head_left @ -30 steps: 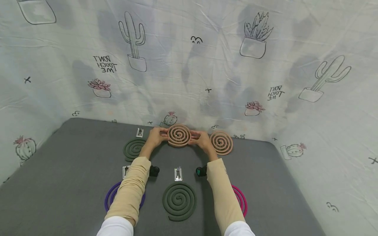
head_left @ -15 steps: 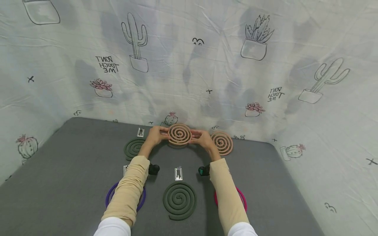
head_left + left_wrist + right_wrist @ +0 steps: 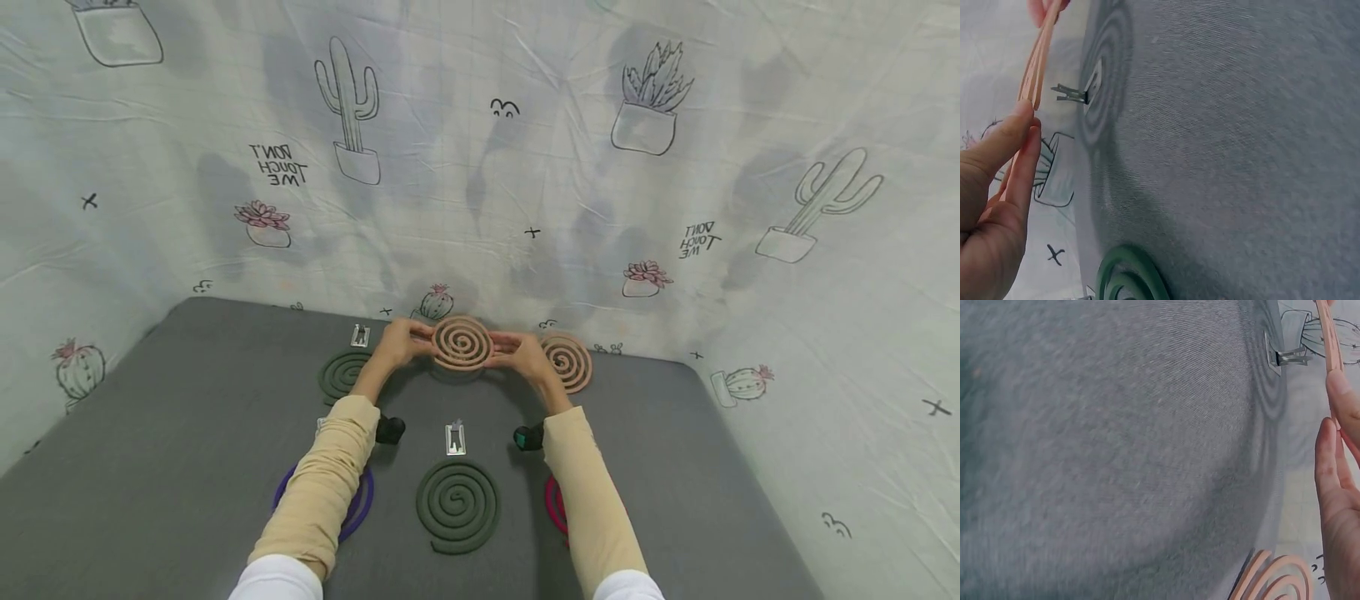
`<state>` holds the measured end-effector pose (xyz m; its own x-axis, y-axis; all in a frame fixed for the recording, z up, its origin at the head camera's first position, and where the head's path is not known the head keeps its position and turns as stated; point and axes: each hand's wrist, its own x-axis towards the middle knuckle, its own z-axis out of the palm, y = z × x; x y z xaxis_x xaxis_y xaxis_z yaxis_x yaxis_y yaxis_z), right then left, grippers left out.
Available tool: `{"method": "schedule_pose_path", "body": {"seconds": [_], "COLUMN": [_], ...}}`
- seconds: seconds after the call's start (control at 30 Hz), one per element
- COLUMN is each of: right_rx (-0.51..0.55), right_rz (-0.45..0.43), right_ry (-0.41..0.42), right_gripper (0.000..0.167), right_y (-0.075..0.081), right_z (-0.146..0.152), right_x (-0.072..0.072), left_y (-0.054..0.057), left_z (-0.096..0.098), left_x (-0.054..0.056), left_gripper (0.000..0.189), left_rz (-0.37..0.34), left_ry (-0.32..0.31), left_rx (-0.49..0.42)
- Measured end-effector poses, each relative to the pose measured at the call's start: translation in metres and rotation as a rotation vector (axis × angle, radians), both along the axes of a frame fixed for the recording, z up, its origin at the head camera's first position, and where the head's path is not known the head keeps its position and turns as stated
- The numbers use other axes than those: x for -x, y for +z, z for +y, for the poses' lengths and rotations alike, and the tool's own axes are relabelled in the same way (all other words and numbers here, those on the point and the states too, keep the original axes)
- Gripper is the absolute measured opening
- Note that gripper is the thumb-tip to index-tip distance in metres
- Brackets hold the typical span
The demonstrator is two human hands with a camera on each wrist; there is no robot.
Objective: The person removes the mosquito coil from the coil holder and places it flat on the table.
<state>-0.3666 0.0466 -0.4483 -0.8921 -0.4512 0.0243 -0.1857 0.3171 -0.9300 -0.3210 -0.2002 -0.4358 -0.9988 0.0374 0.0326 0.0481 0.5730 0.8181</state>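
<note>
A tan mosquito coil (image 3: 462, 343) is held level by its opposite edges, above the far part of the grey table. My left hand (image 3: 401, 342) pinches its left edge between thumb and fingers, and my right hand (image 3: 522, 357) pinches the right edge. In the left wrist view the raised coil (image 3: 1040, 62) shows edge-on, apart from the tabletop. Below it, a small metal coil stand (image 3: 1090, 89) with upright prongs sits on the table amid a faint ring-shaped mark. The right wrist view shows the same stand (image 3: 1275, 357) under the coil.
Another tan coil (image 3: 572, 363) lies to the right, and a green coil (image 3: 341, 377) to the left. Nearer are a green coil (image 3: 457, 505), purple coil (image 3: 366, 500) and red coil (image 3: 553, 504), partly under the sleeves. Metal stands (image 3: 455, 438) lie about. A printed cloth (image 3: 480, 167) hangs behind.
Both hands have raised the tan coil a little, so a gap and ring mark now show beneath it. The right forearm has shifted slightly right, and the head view has moved slightly.
</note>
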Motion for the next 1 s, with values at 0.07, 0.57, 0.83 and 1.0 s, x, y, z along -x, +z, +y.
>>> {"method": "schedule_pose_path", "body": {"seconds": [0.07,0.57,0.83,1.0], "right_rx": [0.008,0.02,0.032,0.04], "right_rz": [-0.003,0.016,0.028,0.008], "right_ry": [0.014,0.07,0.091,0.096], "right_gripper": [0.057,0.056,0.054,0.053], "right_y": [0.0,0.003,0.002,0.0], "right_z": [0.003,0.014,0.015,0.016], "right_x": [0.0,-0.006,-0.01,-0.013], "left_y": [0.0,0.01,0.007,0.006], "left_z": [0.0,0.009,0.011,0.015], "left_x": [-0.002,-0.016,-0.023,-0.03], "left_gripper": [0.039,0.035,0.034,0.034], "left_rz": [0.004,0.058,0.072,0.072], "left_ry": [-0.002,-0.016,0.028,0.057], "left_rx": [0.022,0.024,0.027,0.023]}}
